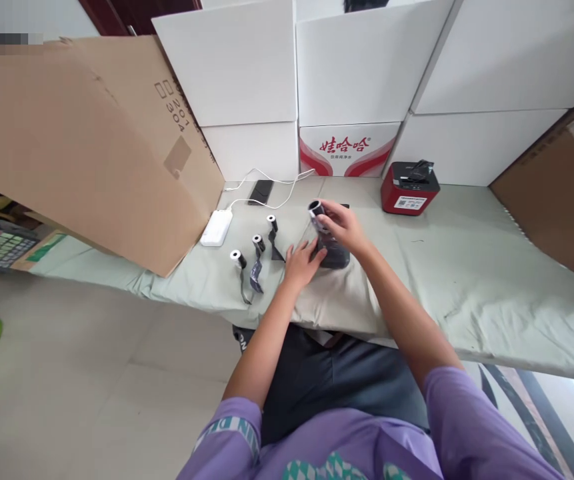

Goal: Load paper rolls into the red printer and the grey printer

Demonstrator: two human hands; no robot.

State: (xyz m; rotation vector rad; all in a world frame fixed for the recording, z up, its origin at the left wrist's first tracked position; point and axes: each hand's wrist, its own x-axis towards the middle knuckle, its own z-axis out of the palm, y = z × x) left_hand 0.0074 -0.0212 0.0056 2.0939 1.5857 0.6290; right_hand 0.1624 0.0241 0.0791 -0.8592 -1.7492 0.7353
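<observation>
My right hand (343,225) is closed round a small dark roll with a white core (315,209), held just above a dark stack of flat material (335,257) on the cloth-covered table (467,280). My left hand (301,264) lies flat with fingers spread, pressing on the left edge of that dark stack. To the left stand three more small rolls with white cores: one (237,259), one (259,243) and one (272,221), each trailing a dark strip.
A red and black box-shaped device (409,188) sits at the back right. A white power bank (217,228), a white cable and a black phone (261,192) lie at the back left. A big cardboard sheet (81,140) leans at left; white boxes (367,67) line the back.
</observation>
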